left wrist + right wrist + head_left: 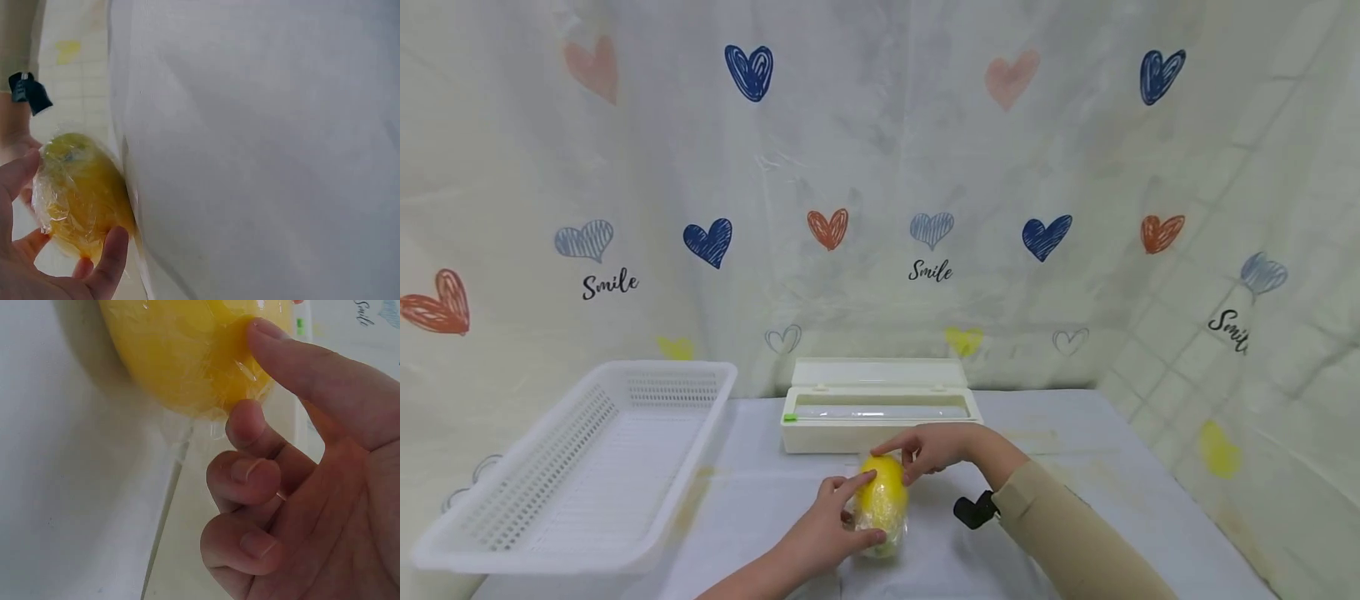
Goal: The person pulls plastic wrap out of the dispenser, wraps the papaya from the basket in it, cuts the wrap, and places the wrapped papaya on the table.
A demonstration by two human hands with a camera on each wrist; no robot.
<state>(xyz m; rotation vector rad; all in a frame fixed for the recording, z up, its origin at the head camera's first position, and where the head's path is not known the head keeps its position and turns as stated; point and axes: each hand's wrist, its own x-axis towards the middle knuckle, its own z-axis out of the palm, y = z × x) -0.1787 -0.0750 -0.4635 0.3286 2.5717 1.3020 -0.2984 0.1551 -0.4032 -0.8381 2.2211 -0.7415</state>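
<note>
A yellow oval fruit (883, 493) wrapped in clear, wrinkled cling film rests on the white-covered table, its long side pointing away from me. My left hand (829, 523) holds it from the left, thumb at the near end and fingertips on its upper left side. In the left wrist view, the greenish near end of the fruit (84, 181) shows through the film. From the far right, my right hand (942, 447) has its index finger and thumb on the far end. The right wrist view shows the thumb on the fruit (181, 356), with the other fingers curled.
Just behind the fruit stands a white cling film dispenser (842, 437), lid raised, with a film roll inside and a green slider (789, 418). A white slatted plastic basket (688, 475) stands at the left. A small black device (974, 510) sits by my right wrist. A heart-printed curtain (872, 317) hangs behind.
</note>
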